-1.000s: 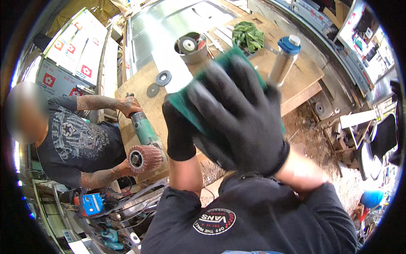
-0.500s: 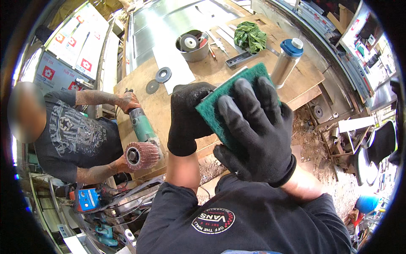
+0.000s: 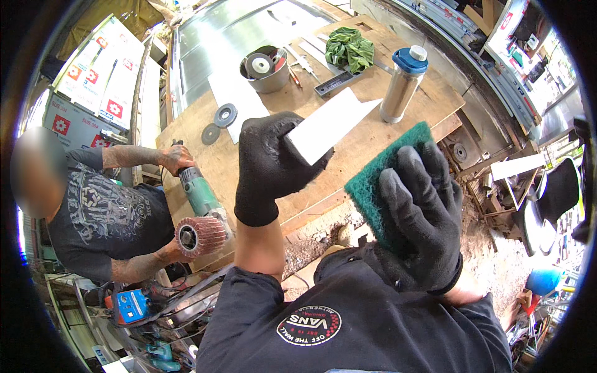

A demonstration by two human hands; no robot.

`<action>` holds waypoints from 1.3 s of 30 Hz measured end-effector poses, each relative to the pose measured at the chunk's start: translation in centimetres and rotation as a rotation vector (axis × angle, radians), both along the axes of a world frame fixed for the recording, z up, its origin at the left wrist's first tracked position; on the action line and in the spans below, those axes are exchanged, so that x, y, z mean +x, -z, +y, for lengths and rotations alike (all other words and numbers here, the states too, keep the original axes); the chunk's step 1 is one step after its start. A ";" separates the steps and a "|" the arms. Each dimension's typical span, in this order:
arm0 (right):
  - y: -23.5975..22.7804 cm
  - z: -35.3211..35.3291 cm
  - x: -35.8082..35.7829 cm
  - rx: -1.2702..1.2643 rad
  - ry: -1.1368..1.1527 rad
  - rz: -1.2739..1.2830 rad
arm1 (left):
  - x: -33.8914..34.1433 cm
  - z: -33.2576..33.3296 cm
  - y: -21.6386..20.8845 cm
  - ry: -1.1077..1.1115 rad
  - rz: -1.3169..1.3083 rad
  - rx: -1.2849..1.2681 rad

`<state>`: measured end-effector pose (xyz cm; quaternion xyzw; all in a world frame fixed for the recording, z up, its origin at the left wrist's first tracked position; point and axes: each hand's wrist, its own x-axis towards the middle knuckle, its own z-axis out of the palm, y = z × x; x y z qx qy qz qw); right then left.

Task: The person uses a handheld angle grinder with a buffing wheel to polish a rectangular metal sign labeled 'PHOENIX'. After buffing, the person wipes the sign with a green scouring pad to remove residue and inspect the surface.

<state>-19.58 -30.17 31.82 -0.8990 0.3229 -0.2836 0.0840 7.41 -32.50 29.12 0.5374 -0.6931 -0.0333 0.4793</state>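
I see my left hand [image 3: 277,155], in a black glove, closed in a fist around a bright white flat piece [image 3: 333,124] which it holds above the wooden workbench [image 3: 193,118], while my right hand [image 3: 420,217], also gloved, has its fingers extended over the green abrasive pad [image 3: 370,186] that it holds, apart from this piece. Beyond them, a capped bottle [image 3: 399,93] and a grey tub [image 3: 272,81] with discs stand on the bench. At the left, a co-worker [image 3: 118,202] holds a green power tool [image 3: 199,191] with a reddish flap wheel [image 3: 208,236].
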 end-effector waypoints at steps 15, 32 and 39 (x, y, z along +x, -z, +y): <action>1.0 -4.1 8.0 -0.116 -0.113 -0.173 | 0.4 1.0 1.9 0.103 0.373 0.191; 2.0 -3.0 5.7 -0.078 -0.027 -0.108 | 1.0 -0.3 2.9 0.183 0.058 0.040; 1.5 -3.8 5.4 -0.031 -0.062 -0.133 | 0.0 0.8 1.0 0.167 -0.107 0.084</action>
